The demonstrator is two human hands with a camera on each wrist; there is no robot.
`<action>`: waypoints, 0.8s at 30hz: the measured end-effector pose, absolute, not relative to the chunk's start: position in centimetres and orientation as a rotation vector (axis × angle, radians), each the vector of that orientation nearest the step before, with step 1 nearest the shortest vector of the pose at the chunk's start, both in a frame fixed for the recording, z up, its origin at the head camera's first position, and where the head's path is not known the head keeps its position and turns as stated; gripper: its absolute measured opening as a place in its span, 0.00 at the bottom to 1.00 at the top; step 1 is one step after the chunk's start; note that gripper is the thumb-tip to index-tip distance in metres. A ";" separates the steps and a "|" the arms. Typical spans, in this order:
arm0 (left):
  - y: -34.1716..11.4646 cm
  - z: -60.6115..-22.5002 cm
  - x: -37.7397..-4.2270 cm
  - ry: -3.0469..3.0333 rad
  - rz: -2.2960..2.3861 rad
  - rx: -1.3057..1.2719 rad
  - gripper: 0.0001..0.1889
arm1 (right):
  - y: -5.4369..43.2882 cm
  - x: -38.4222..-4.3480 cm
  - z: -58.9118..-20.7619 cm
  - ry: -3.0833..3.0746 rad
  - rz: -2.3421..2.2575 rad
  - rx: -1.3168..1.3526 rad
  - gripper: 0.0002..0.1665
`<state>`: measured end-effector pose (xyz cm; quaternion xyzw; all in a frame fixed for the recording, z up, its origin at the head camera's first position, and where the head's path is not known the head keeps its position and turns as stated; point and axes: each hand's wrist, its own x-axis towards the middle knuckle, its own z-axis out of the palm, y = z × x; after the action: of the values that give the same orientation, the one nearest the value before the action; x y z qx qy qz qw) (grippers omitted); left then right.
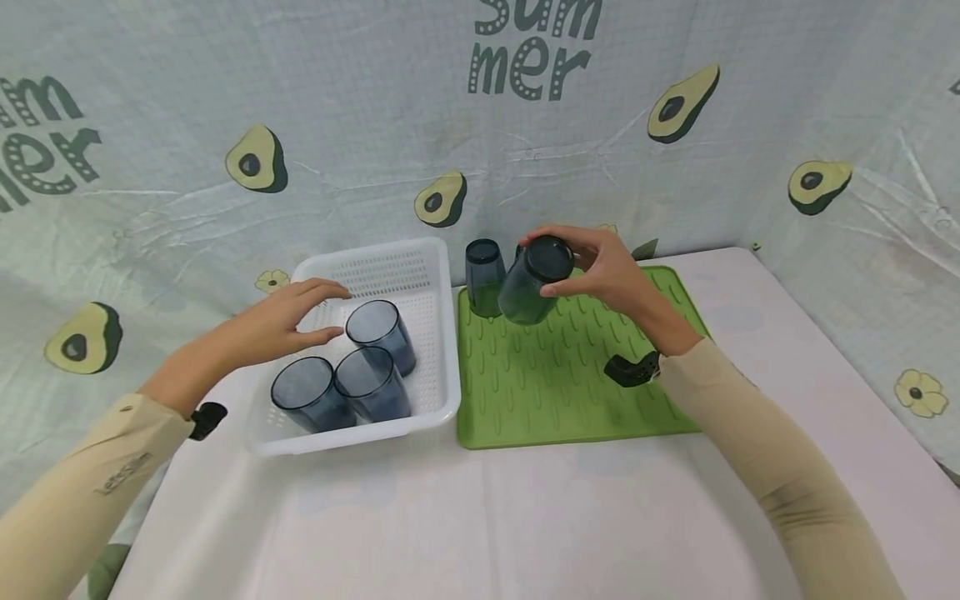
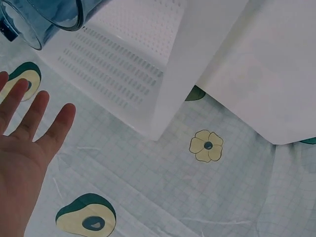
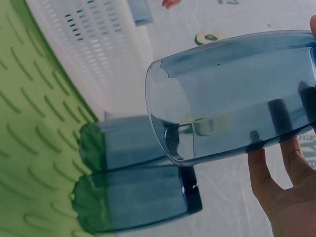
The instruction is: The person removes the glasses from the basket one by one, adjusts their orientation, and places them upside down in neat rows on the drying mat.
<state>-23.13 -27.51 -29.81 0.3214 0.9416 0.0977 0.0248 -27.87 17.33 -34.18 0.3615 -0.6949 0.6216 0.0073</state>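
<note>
The held glass (image 1: 523,293) is gripped by the right hand (image 1: 611,271), fingers and thumb curled about its base end, while the left hand (image 1: 281,321) is held open over the left part of the basket (image 1: 453,375), fingers parted and nothing grasped. The held glass is carried mouth down over the far left part of the mat (image 1: 600,383), just to the left of the right hand and well to the right of the left hand, so by the right hand alone can it be readily steered. Its long axis is tilted from upright, the base being leaned toward the right hand and the mouth pointed down and leftward; whether the rim is anywhere touched to the mat cannot be told. By the row of upturned glasses the move seems to be governed: a standing glass (image 1: 484,283) is seen just to the left, and a second glass (image 3: 138,202), mostly hidden from the head view, is shown beside it in the right wrist view, both stood base up. An upright axis, rim level beside these two, would seem to be called for. Three basket glasses (image 1: 372,379) are left mouth up and tilted, the farthest being nearest the left hand
</note>
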 end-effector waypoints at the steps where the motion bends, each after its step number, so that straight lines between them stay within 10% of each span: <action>1: -27.5 -29.9 -23.3 2.903 0.321 1.007 0.27 | 17.5 -27.8 -34.3 -2.188 1.942 1.114 0.37; 24: -24.7 -31.2 -26.7 2.704 0.463 0.943 0.33 | 21.3 -27.5 -35.4 -2.348 1.886 0.876 0.38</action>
<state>-26.69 -24.73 -31.19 0.3227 0.9254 0.1585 0.1201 -27.48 21.31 -35.38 0.2793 -0.7485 0.6014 0.0025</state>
